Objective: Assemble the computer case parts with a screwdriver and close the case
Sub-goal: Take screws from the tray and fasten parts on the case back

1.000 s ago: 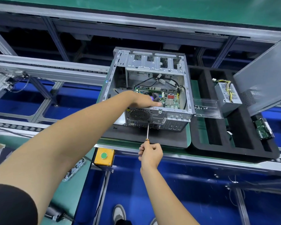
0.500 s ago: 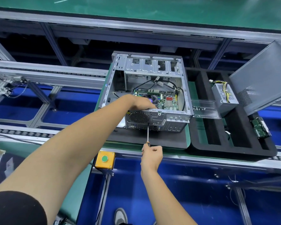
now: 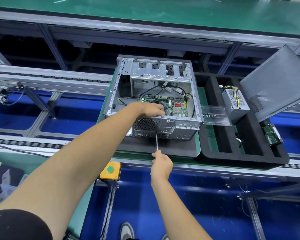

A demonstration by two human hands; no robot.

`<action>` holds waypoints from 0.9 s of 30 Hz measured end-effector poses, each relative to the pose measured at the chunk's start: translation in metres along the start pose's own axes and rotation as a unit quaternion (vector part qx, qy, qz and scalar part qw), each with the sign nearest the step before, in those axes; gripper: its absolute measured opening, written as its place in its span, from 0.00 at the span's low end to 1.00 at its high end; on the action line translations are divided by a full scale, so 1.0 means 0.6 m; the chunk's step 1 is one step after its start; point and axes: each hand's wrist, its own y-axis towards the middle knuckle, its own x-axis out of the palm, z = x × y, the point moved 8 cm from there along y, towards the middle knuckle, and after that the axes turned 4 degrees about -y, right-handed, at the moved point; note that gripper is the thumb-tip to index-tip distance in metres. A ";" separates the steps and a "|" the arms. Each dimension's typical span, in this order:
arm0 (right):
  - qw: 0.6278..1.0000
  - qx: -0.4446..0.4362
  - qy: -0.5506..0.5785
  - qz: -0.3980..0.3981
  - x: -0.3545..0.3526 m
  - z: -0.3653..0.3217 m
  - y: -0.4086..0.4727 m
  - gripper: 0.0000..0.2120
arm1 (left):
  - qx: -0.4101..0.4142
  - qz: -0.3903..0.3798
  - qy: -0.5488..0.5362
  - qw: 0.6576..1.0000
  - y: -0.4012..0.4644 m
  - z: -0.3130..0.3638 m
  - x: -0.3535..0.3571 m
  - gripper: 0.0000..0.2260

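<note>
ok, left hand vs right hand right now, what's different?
Left hand reaches over the computer case rim, resting inside by the motherboard; right hand stays outside, in front. The left holds no tool; the right grips the screwdriver, tip at the rear panel. Both are working on the case.

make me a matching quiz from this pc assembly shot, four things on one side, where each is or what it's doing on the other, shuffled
Things:
1. screwdriver
2. left hand
3. power supply
4. push button box

Places or states:
A. sits in the black foam tray, right of the computer case
B. held by the right hand, tip against the case's rear panel
C. yellow, mounted below the conveyor's near edge
D. rests on the case's near top edge, reaching inside

Pairs: 1-B, 2-D, 3-A, 4-C
</note>
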 end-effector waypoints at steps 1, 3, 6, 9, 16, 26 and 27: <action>1.000 -0.004 -0.012 -0.002 0.002 -0.001 0.002 0.09 | -0.001 0.001 0.000 1.000 -0.001 0.000 0.000 0.05; 0.999 -0.024 -0.026 -0.004 0.004 -0.003 0.004 0.09 | -0.003 0.010 0.010 1.000 -0.002 0.000 -0.002 0.06; 0.999 -0.050 -0.012 -0.002 0.001 -0.005 0.002 0.10 | -0.009 0.028 0.035 0.999 -0.003 0.001 -0.007 0.09; 0.999 -0.030 0.003 -0.018 0.002 0.001 0.002 0.10 | -0.020 0.033 0.091 0.995 -0.002 0.001 -0.012 0.11; 0.985 0.108 0.092 -0.095 0.024 0.011 -0.011 0.12 | -0.046 0.035 0.026 0.998 -0.002 -0.009 -0.013 0.15; 0.996 0.027 0.050 -0.070 0.013 -0.005 -0.005 0.09 | -0.116 -0.038 0.020 0.992 -0.015 -0.020 -0.011 0.33; 0.996 0.026 0.049 -0.067 0.012 -0.004 -0.004 0.09 | -0.118 -0.044 0.019 0.992 -0.014 -0.022 -0.012 0.31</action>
